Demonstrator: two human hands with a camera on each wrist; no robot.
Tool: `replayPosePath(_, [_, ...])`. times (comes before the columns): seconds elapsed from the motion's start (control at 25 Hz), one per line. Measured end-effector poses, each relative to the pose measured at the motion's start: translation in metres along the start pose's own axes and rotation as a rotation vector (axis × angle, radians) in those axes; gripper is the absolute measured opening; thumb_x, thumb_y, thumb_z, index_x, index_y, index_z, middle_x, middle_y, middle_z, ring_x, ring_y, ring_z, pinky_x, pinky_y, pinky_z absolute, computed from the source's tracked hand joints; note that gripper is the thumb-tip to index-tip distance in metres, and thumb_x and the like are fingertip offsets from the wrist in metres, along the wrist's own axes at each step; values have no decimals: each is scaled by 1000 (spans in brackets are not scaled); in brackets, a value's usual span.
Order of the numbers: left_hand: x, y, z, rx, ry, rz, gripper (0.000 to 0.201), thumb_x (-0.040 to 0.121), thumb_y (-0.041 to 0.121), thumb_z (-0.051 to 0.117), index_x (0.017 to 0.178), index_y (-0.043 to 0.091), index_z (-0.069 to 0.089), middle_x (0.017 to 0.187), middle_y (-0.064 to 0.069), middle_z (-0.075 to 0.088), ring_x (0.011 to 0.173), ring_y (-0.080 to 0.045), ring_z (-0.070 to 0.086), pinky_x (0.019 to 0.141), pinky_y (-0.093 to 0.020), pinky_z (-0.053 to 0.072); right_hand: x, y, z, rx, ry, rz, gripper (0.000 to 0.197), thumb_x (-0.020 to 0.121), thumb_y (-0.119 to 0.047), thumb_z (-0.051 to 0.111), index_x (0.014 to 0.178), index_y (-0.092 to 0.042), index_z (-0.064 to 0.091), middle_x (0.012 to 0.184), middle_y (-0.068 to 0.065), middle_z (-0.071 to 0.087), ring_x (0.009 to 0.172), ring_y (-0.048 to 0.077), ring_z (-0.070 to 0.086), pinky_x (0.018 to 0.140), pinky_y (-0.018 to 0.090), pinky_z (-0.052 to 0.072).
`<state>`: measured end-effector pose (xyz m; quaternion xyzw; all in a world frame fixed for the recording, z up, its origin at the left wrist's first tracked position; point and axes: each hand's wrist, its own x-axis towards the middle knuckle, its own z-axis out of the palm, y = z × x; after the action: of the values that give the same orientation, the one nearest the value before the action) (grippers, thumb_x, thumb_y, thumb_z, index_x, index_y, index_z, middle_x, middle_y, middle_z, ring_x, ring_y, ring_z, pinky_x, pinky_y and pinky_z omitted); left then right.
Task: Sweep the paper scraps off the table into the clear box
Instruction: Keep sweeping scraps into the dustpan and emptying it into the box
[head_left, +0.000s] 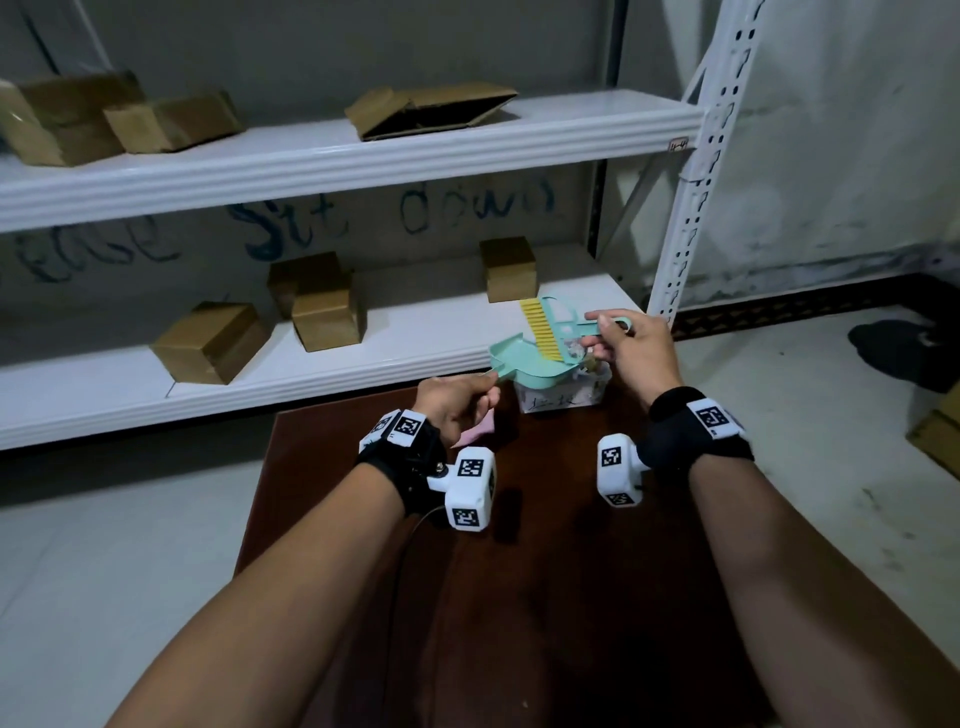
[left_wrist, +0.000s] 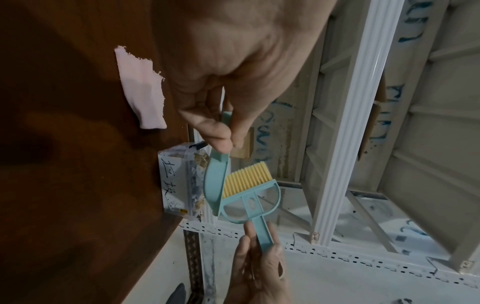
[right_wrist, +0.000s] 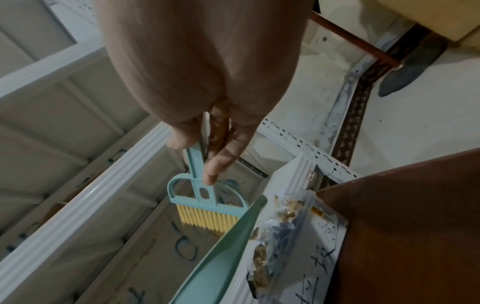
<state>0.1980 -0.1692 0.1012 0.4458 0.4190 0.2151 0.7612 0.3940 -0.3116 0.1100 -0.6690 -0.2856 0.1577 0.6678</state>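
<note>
My left hand (head_left: 457, 402) pinches the handle of a teal dustpan (head_left: 524, 364), held tilted over the clear box (head_left: 563, 395) at the far edge of the brown table (head_left: 519, 597). My right hand (head_left: 631, 345) grips the handle of a small teal brush (head_left: 563, 325) whose yellow bristles (head_left: 543, 330) reach into the pan. In the left wrist view the dustpan (left_wrist: 215, 185) stands beside the box (left_wrist: 179, 181), which holds scraps. A pink paper scrap (left_wrist: 141, 88) lies on the table near my left hand. The right wrist view shows the brush (right_wrist: 207, 203) against the pan (right_wrist: 221, 257) above the box (right_wrist: 293, 246).
A white metal shelf rack (head_left: 337, 150) stands right behind the table, with several cardboard boxes (head_left: 213, 340) on its boards. A perforated upright post (head_left: 696, 182) rises just beyond the clear box. Pale floor lies to the left and right, with a dark object (head_left: 904, 353) at far right.
</note>
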Motion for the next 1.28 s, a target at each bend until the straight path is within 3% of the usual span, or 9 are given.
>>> replayPosePath(0.24, [4, -3, 0, 6, 20, -14, 7, 88, 3, 73, 84, -1, 69, 54, -8, 63, 42, -9, 58, 40, -12, 46, 5, 22, 3, 53, 86, 16, 26, 104, -12, 57, 126, -15, 71, 99, 13, 78, 89, 21, 74, 88, 31, 61])
replayPosePath(0.36, [4, -2, 0, 9, 22, -13, 7, 89, 2, 71, 83, 0, 69, 53, -8, 63, 41, -9, 59, 40, -11, 46, -1, 14, 10, 157, 58, 20, 25, 105, -9, 55, 125, -8, 70, 98, 18, 76, 71, 14, 62, 73, 21, 58])
replayPosePath(0.48, [1, 0, 0, 9, 26, -3, 7, 89, 1, 70, 82, 0, 68, 52, -7, 62, 41, -8, 59, 40, -11, 45, -2, 13, 14, 196, 18, 27, 20, 106, -7, 52, 109, -6, 72, 92, 29, 73, 73, 25, 62, 58, 19, 51])
replayPosePath(0.6, [1, 3, -2, 12, 43, 18, 10, 87, 0, 72, 78, 0, 68, 52, -8, 62, 41, -10, 59, 39, -12, 45, -2, 11, 8, 66, 48, 21, 21, 104, -9, 55, 97, -8, 74, 75, 20, 74, 61, 17, 64, 55, 21, 48])
replayPosePath(0.72, [2, 2, -4, 2, 55, 15, 4, 87, 0, 72, 85, -3, 69, 51, -8, 62, 40, -10, 58, 37, -13, 44, -3, 11, 3, -65, 95, 0, 19, 103, -13, 60, 95, -15, 77, 74, 13, 75, 59, 10, 68, 52, 20, 50])
replayPosePath(0.88, [3, -3, -6, -36, 38, -2, 5, 89, 0, 70, 91, -5, 69, 51, -9, 63, 39, -9, 59, 37, -13, 44, -2, 19, 2, -98, 164, -51, 23, 102, -10, 61, 100, -26, 78, 87, 8, 77, 75, 13, 72, 68, 29, 59])
replayPosePath(0.96, [3, -4, -6, -42, 31, -2, 4, 89, -1, 69, 89, -5, 69, 51, -9, 63, 39, -9, 59, 37, -13, 44, 0, 20, 2, -63, 167, -80, 21, 102, -9, 60, 107, -21, 78, 90, 10, 78, 77, 12, 71, 73, 28, 59])
replayPosePath(1.16, [4, -11, -2, -28, 18, 10, 8, 88, 1, 71, 93, -5, 70, 54, -9, 63, 41, -9, 59, 39, -12, 46, -4, 11, 16, 185, 17, -2, 21, 105, -9, 55, 117, -12, 72, 94, 17, 77, 70, 13, 62, 69, 22, 56])
replayPosePath(1.28, [3, -11, 3, -28, 6, 1, 5, 88, 2, 71, 86, -2, 70, 56, -9, 64, 43, -9, 59, 40, -12, 46, -10, 14, 29, 158, -58, 29, 24, 106, -4, 50, 123, -4, 68, 90, 13, 75, 71, 10, 65, 71, 19, 54])
